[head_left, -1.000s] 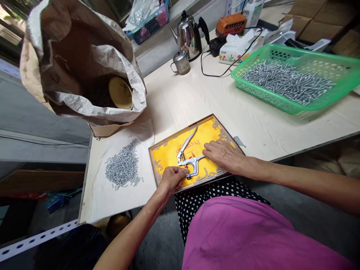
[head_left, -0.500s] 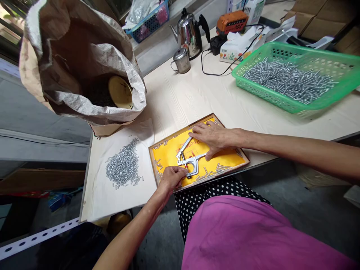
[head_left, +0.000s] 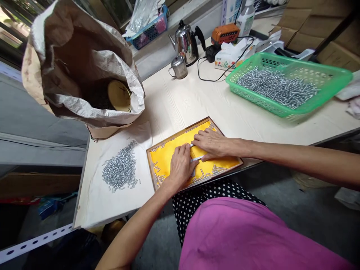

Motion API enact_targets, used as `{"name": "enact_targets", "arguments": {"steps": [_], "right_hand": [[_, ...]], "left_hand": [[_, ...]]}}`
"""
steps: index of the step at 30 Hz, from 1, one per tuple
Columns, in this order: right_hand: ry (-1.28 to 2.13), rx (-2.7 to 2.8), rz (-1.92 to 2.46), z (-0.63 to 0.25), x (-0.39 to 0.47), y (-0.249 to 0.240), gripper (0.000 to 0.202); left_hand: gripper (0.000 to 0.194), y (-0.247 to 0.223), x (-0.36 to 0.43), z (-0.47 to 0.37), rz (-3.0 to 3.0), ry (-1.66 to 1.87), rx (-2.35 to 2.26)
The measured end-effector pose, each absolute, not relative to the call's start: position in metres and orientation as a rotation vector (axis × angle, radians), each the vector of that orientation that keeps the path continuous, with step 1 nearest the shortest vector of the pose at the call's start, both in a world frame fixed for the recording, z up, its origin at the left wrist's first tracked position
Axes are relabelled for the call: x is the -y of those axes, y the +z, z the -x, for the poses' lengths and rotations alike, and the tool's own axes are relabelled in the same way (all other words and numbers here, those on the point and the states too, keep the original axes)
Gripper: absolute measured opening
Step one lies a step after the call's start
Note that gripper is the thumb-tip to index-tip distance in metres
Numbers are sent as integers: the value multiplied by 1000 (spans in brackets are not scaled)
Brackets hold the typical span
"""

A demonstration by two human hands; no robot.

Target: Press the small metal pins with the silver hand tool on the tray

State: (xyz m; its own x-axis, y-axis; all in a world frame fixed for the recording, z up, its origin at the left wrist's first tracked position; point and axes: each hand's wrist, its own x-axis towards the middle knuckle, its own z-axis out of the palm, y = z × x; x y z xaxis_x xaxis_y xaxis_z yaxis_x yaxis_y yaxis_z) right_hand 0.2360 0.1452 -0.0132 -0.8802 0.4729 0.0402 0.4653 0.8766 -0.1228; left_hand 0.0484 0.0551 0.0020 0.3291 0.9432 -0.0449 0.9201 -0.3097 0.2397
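Note:
A shallow tray (head_left: 180,134) with a brown rim and yellow lining lies at the table's front edge. Small metal pins (head_left: 215,169) are scattered along its inner sides. Over the tray, my left hand (head_left: 180,163) is closed around the head end of a silver plier-like hand tool (head_left: 197,159) and hides most of it. My right hand (head_left: 212,143) grips the far ends of the tool's two handles, thumb on the lower one and fingers on the upper. Whatever sits in the tool's jaws is covered by my left hand.
A pile of metal pins (head_left: 120,167) lies on a white cloth (head_left: 104,204) at left. Behind it stands a large open sack (head_left: 98,129) with a yellow bowl (head_left: 119,95) inside. A green basket (head_left: 255,99) of pins, a kettle (head_left: 186,43) and a metal cup (head_left: 179,68) are farther back.
My left hand has moved from pinching at the tool's jaw up over its head and handles, covering them. My right hand stays on the handles. The view has shifted slightly.

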Motion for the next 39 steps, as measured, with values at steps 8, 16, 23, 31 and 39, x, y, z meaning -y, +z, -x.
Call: {"name": "enact_targets", "arguments": {"steps": [8, 16, 23, 31, 39], "right_hand": [[207, 2944, 799, -237, -128, -23, 14], [293, 2904, 850, -241, -124, -27, 18], [196, 2807, 793, -246, -122, -28, 38], [167, 2782, 744, -241, -105, -44, 11], [235, 2747, 717, -243, -103, -54, 18]], "left_hand": [[26, -2, -60, -57, -2375, -31, -1663], [19, -3, -64, -54, -2323, 75, -1669], [30, 16, -39, -26, -2022, 86, -2134], [30, 20, -30, -24, -1537, -217, -2027], [21, 45, -3, 20, -1810, -439, -2235]]}}
